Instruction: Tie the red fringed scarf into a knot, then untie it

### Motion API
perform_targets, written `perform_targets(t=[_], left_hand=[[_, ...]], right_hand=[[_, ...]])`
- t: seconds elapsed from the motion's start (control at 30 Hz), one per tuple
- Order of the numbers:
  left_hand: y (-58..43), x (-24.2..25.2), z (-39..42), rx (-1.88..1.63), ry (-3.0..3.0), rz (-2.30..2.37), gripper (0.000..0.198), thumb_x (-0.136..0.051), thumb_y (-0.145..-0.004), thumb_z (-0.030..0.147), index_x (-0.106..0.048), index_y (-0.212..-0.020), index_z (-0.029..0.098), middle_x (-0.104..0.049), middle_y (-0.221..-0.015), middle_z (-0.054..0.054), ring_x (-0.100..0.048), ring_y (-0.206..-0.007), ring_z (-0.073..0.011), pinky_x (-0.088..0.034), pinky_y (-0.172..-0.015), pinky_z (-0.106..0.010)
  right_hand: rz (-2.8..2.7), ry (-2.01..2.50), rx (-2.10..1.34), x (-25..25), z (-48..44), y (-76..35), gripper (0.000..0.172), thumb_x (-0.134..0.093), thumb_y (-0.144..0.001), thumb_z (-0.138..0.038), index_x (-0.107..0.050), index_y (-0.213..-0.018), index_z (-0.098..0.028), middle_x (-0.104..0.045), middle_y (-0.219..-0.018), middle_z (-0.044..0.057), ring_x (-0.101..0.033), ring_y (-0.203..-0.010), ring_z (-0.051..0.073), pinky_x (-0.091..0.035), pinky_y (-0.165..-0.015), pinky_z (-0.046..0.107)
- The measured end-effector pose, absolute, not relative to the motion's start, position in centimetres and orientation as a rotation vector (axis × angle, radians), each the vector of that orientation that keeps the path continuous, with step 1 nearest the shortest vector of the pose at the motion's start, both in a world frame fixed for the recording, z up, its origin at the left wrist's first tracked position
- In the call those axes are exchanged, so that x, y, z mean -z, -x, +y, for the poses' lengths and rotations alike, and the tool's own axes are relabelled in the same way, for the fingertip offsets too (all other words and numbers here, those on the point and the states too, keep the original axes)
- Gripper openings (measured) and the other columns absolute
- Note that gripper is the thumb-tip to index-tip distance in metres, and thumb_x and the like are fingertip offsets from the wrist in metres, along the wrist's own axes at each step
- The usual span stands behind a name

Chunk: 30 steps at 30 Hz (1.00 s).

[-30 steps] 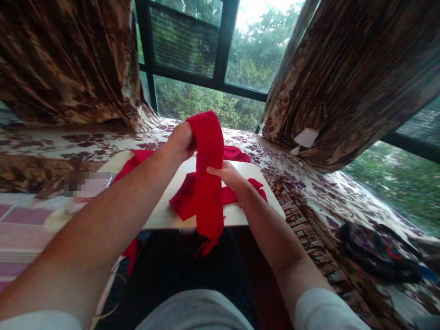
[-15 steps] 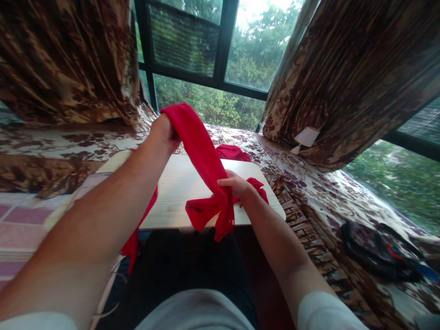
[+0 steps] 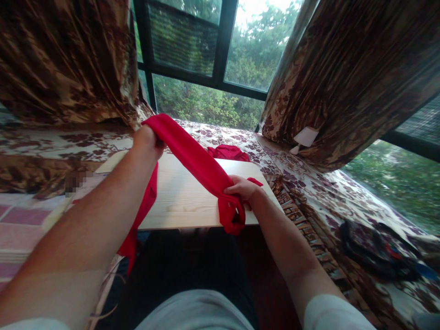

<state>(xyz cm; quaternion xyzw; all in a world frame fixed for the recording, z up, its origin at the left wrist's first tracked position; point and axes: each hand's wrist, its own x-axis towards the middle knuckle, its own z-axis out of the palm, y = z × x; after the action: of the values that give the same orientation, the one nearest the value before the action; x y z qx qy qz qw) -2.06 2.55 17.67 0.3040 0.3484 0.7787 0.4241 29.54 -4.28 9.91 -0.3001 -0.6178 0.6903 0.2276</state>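
A long red scarf point(image 3: 192, 156) stretches slantwise between my hands above the wooden table point(image 3: 185, 206). My left hand point(image 3: 150, 138) is raised over the table's far left side, closed on the scarf, which drapes over it; its fingers are mostly hidden. Lower and to the right, my right hand point(image 3: 242, 188) grips the scarf with the thumb on top. Below that hand the end hangs in a loose loop near the table's front edge. Red cloth also falls past my left forearm, over the front edge. Some red fabric shows just behind my right wrist.
A crumpled red cloth point(image 3: 229, 152) lies at the table's far edge. Beyond is a floral-covered ledge with a small white lamp point(image 3: 305, 136), under windows with brown curtains point(image 3: 330, 68). A dark bag-like item point(image 3: 374, 252) lies at the right.
My left hand has moved left and slightly down, drawing the scarf into a longer slant. My right hand has shifted slightly right and down; the fringed end below it now hangs as a loop.
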Motion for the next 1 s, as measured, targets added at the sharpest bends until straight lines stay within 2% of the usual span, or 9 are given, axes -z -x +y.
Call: perform_targets(t=[0.13,0.23,0.43,0.5,0.6,0.7,0.8,0.9,1.0], left_hand=[[2.9,-18.1,0.9,-1.975,-0.582,0.839,0.018,-0.054,-0.085,0.014,-0.055,-0.104,0.012,-0.066,-0.077,0.003,-0.063,-0.078,-0.0100,-0.055,-0.083,-0.032],[3.5,-18.8,-0.4,-1.984,-0.631,0.811,0.017,-0.059,-0.084,0.018,-0.058,-0.100,0.012,-0.066,-0.077,0.003,-0.063,-0.078,-0.0098,-0.056,-0.081,-0.030],[5.1,-16.3,-4.1,-2.059,-0.608,1.134,0.025,-0.062,-0.071,0.018,-0.064,-0.096,0.015,-0.064,-0.071,0.001,-0.064,-0.068,-0.0133,-0.060,-0.070,-0.034],[4.9,-14.3,-6.3,-2.049,-0.655,1.285,0.037,-0.058,-0.066,0.016,-0.066,-0.102,0.019,-0.068,-0.080,-0.001,-0.065,-0.066,-0.0165,-0.060,-0.062,-0.036],[4.1,-11.1,-9.7,-1.844,-0.823,1.469,0.066,-0.056,-0.059,0.012,-0.062,-0.123,0.031,-0.071,-0.109,-0.003,-0.069,-0.073,-0.0219,-0.060,-0.059,-0.036],[3.4,-8.8,-11.9,-1.693,-0.897,1.543,0.080,-0.056,-0.060,0.013,-0.053,-0.136,0.033,-0.070,-0.112,-0.007,-0.070,-0.079,-0.0278,-0.060,-0.060,-0.041],[3.7,-7.9,-12.1,-1.684,-0.827,1.639,0.069,-0.055,-0.070,0.025,-0.048,-0.138,0.029,-0.070,-0.109,-0.011,-0.070,-0.085,-0.0318,-0.058,-0.058,-0.043],[4.7,-8.0,-11.0,-1.665,-0.777,1.705,0.049,-0.048,-0.079,0.041,-0.056,-0.125,0.024,-0.071,-0.097,-0.011,-0.070,-0.087,-0.0318,-0.056,-0.056,-0.041],[5.5,-8.4,-9.5,-1.575,-0.779,1.784,0.043,-0.047,-0.083,0.050,-0.060,-0.112,0.022,-0.071,-0.092,-0.010,-0.069,-0.086,-0.0288,-0.055,-0.058,-0.037]], right_hand=[[-2.023,0.989,-1.851,-10.6,-3.1,-30.6,0.047,-0.086,-0.058,-0.031,-0.073,-0.099,-0.012,-0.075,-0.088,0.002,-0.068,-0.074,0.017,-0.055,-0.069,0.025],[-2.278,1.221,-1.697,-11.0,-2.2,-31.0,0.038,-0.085,-0.059,-0.032,-0.076,-0.091,-0.013,-0.075,-0.078,0.000,-0.066,-0.066,0.017,-0.052,-0.062,0.024],[-2.307,1.472,-1.476,-11.1,0.8,-32.2,0.035,-0.082,-0.063,-0.035,-0.078,-0.092,-0.016,-0.077,-0.082,0.002,-0.067,-0.069,0.018,-0.052,-0.064,0.024],[-2.247,1.565,-1.356,-11.4,1.9,-32.6,0.033,-0.081,-0.065,-0.037,-0.078,-0.091,-0.017,-0.076,-0.080,0.001,-0.067,-0.068,0.017,-0.051,-0.063,0.024],[-2.221,1.648,-1.047,-12.2,3.4,-32.7,0.026,-0.079,-0.070,-0.036,-0.079,-0.087,-0.017,-0.076,-0.078,0.002,-0.065,-0.067,0.017,-0.049,-0.063,0.024],[-2.272,1.748,-0.838,-13.0,4.3,-32.2,0.020,-0.077,-0.074,-0.034,-0.080,-0.084,-0.017,-0.076,-0.079,0.002,-0.064,-0.068,0.017,-0.048,-0.066,0.025],[-2.387,1.742,-0.894,-13.3,4.3,-31.7,0.025,-0.076,-0.077,-0.040,-0.080,-0.083,-0.017,-0.076,-0.079,0.003,-0.064,-0.069,0.017,-0.048,-0.068,0.026],[-2.487,1.675,-1.012,-12.8,3.8,-31.2,0.033,-0.075,-0.077,-0.049,-0.079,-0.079,-0.016,-0.076,-0.081,0.004,-0.064,-0.069,0.017,-0.048,-0.068,0.025],[-2.597,1.679,-0.888,-11.7,3.3,-30.7,0.029,-0.077,-0.075,-0.044,-0.079,-0.079,-0.016,-0.076,-0.079,0.004,-0.062,-0.069,0.016,-0.046,-0.068,0.025]])
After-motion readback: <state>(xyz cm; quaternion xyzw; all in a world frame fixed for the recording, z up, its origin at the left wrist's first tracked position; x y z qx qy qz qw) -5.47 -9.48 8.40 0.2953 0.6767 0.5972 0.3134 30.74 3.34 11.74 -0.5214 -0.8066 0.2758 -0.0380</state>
